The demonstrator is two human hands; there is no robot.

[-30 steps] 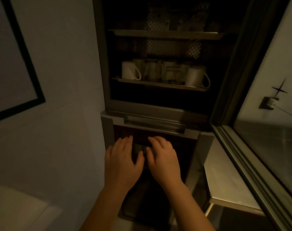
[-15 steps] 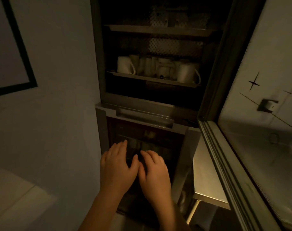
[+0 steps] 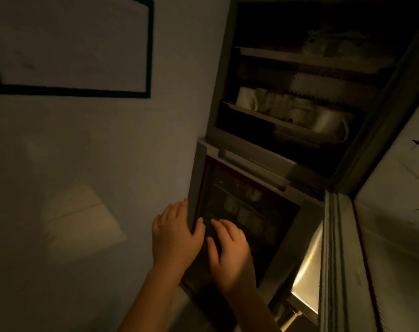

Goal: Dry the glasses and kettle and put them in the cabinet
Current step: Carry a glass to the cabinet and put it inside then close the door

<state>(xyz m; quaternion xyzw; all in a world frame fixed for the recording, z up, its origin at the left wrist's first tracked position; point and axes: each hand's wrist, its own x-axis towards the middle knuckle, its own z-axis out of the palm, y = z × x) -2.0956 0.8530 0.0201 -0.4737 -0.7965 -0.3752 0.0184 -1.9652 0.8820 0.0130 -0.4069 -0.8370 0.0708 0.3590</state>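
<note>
A tall metal cabinet [image 3: 211, 130] stands open at its upper part, dim inside. On its middle shelf [image 3: 270, 119] several white mugs [image 3: 246, 99] and glasses stand in a row, blurred. Below is a shut lower door with a dark glass pane [image 3: 244, 212]. My left hand [image 3: 175, 233] lies flat at the left edge of that lower door, fingers apart, holding nothing. My right hand [image 3: 230, 250] lies flat on the glass pane beside it, also with nothing in it. No kettle is in sight.
The open upper cabinet door [image 3: 342, 248] hangs at the right, close to my right arm. A shiny steel table [image 3: 309, 271] shows behind it. A white wall with a black-framed board [image 3: 72, 44] fills the left side.
The view has swung and tilted, so the cabinet now sits right of centre. Both hands stayed flat on the lower door, and the left one slid to its left edge.
</note>
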